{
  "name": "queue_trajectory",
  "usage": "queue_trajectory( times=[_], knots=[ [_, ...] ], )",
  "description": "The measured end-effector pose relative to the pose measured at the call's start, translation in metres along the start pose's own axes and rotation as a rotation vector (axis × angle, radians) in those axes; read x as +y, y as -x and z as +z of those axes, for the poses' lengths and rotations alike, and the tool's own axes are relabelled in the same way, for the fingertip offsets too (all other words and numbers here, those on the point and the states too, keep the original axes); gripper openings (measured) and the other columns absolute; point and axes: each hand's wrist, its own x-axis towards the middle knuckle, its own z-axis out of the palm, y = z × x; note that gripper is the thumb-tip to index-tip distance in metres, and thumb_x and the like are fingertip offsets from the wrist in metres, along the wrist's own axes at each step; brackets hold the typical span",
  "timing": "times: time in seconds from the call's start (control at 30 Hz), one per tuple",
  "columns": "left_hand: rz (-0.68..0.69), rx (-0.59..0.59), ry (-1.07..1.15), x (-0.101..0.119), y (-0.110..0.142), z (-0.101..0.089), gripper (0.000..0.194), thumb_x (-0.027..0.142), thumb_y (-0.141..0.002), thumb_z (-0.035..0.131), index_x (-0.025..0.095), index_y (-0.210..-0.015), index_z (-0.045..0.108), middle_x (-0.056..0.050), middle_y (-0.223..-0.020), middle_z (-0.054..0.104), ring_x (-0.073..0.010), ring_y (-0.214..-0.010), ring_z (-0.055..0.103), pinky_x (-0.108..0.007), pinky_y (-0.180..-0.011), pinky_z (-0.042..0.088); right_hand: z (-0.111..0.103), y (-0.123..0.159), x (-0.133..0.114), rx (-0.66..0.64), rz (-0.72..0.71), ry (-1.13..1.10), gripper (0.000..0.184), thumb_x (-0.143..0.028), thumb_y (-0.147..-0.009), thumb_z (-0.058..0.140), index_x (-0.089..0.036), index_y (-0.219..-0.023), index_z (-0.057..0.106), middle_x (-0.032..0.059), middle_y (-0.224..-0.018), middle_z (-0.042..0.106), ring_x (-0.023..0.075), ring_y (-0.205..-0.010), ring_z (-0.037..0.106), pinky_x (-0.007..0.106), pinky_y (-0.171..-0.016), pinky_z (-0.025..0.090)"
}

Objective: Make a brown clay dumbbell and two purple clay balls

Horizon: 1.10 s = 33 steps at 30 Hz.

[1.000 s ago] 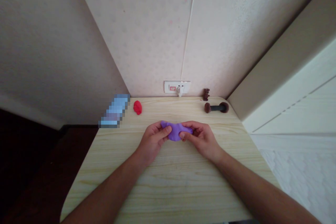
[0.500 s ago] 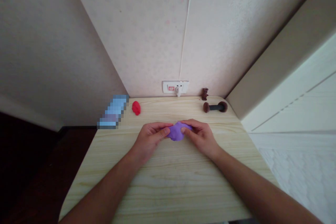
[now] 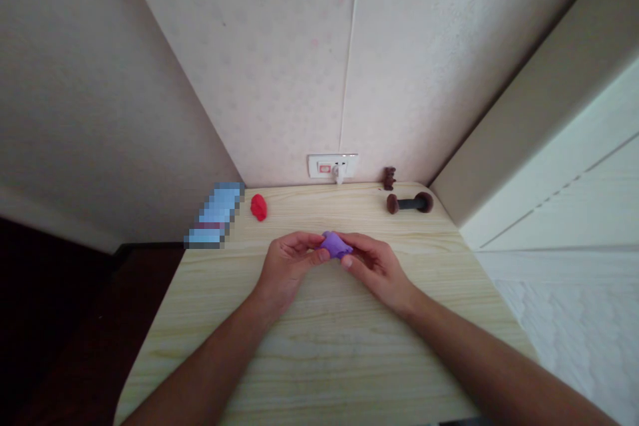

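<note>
A lump of purple modelling clay (image 3: pixel 336 245) is held between my two hands, over the middle of the wooden table. My left hand (image 3: pixel 292 263) pinches its left side, thumb in front and fingers behind. On the other side, my right hand (image 3: pixel 377 269) has its thumb at the lump's lower right edge and its fingers behind it. The clay looks folded and compact, and its far side is hidden by the fingers. A flattish red lump of the same sort of clay (image 3: pixel 259 208) lies on the table towards the back left.
The light wooden table (image 3: pixel 329 359) meets the wall at the back. A dark dumbbell-shaped object (image 3: pixel 410 204) lies at the back right, with a small brown figurine (image 3: pixel 389 178) behind it. A pixelated flat blue item (image 3: pixel 215 215) rests at the left edge. A wall socket (image 3: pixel 333 166) holds a plug.
The purple clay has gone from a wide, stretched sheet to a smaller, folded lump. My hands have come closer together, and my right thumb has slipped from its face to its lower edge.
</note>
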Motion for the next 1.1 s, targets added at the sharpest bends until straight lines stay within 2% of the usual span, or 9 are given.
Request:
queue_trajectory(
  times=[0.2,0.3,0.4,0.53,0.63,0.7,0.8,0.9,1.1],
  knots=[
    [0.162,0.004,-0.187,-0.005,-0.001,-0.002,0.023,0.011,-0.055,0.093,0.016,-0.071,0.077,0.000,-0.077,0.067,-0.0108,-0.073,0.061,-0.021,-0.069,0.050,0.005,0.000,-0.003,0.023,-0.056,0.100,0.026,-0.036,-0.092,0.069,-0.027,-0.115,0.076,0.0073,-0.100,0.072,0.0212,-0.092,0.067,0.034,-0.083,0.052],
    [0.235,0.005,-0.254,-0.006,-0.001,-0.003,0.033,0.012,-0.058,0.092,0.019,-0.084,0.074,0.000,-0.089,0.064,-0.0125,-0.082,0.062,-0.022,-0.074,0.052,0.004,0.001,-0.006,0.050,-0.052,0.151,0.023,-0.037,-0.093,0.068,-0.024,-0.109,0.079,0.0054,-0.085,0.068,0.0176,-0.077,0.061,0.030,-0.069,0.048],
    [0.152,-0.038,-0.198,-0.007,-0.001,-0.003,0.049,0.016,-0.062,0.091,0.021,-0.105,0.068,-0.004,-0.108,0.068,-0.0167,-0.098,0.066,-0.027,-0.086,0.054,0.005,0.000,-0.005,0.015,0.010,0.004,0.022,-0.037,-0.093,0.068,-0.022,-0.104,0.079,0.0037,-0.081,0.070,0.0161,-0.074,0.063,0.028,-0.067,0.049],
    [0.040,-0.169,-0.169,-0.008,0.000,-0.001,0.049,0.026,-0.071,0.086,0.017,-0.116,0.068,-0.008,-0.111,0.073,-0.0202,-0.102,0.068,-0.031,-0.090,0.054,0.006,-0.001,0.003,-0.003,0.118,-0.200,0.024,-0.038,-0.089,0.072,-0.021,-0.105,0.077,0.0018,-0.080,0.074,0.0151,-0.073,0.067,0.028,-0.073,0.054],
    [0.063,-0.120,-0.235,-0.010,0.000,0.000,0.042,0.029,-0.074,0.084,0.016,-0.112,0.071,-0.007,-0.105,0.076,-0.0203,-0.098,0.070,-0.031,-0.088,0.054,0.007,-0.001,0.009,-0.001,0.134,-0.201,0.024,-0.038,-0.089,0.071,-0.021,-0.105,0.075,0.0023,-0.083,0.075,0.0151,-0.075,0.068,0.028,-0.075,0.055],
    [0.093,-0.075,-0.259,-0.011,-0.001,0.001,0.036,0.028,-0.074,0.085,0.017,-0.106,0.073,-0.005,-0.101,0.077,-0.0186,-0.094,0.070,-0.029,-0.086,0.053,0.008,0.000,0.011,0.044,0.128,-0.171,0.024,-0.036,-0.088,0.073,-0.021,-0.106,0.072,0.0028,-0.085,0.075,0.0154,-0.076,0.068,0.028,-0.073,0.055],
    [0.119,-0.045,-0.257,-0.011,-0.001,0.001,0.032,0.024,-0.072,0.086,0.018,-0.101,0.075,-0.002,-0.097,0.076,-0.0164,-0.092,0.068,-0.026,-0.086,0.051,0.008,-0.001,0.013,0.138,0.154,-0.159,0.032,-0.033,-0.078,0.083,-0.022,-0.105,0.069,0.0021,-0.085,0.075,0.0157,-0.075,0.070,0.026,-0.068,0.054],
    [0.124,-0.040,-0.243,-0.007,0.000,0.001,0.027,0.022,-0.071,0.087,0.018,-0.096,0.076,-0.001,-0.092,0.076,-0.0153,-0.088,0.067,-0.024,-0.082,0.049,0.006,-0.004,0.012,0.152,0.179,-0.257,0.031,-0.031,-0.071,0.089,-0.021,-0.096,0.074,0.0015,-0.083,0.077,0.0146,-0.075,0.070,0.025,-0.072,0.055],
    [0.059,-0.064,-0.155,-0.007,0.001,0.000,0.025,0.025,-0.072,0.087,0.017,-0.095,0.079,-0.003,-0.088,0.075,-0.0147,-0.082,0.064,-0.025,-0.078,0.047,0.004,-0.008,0.005,0.115,0.268,-0.455,0.025,-0.033,-0.069,0.090,-0.018,-0.086,0.080,0.0010,-0.071,0.076,0.0107,-0.066,0.066,0.023,-0.068,0.053]
  ],
)
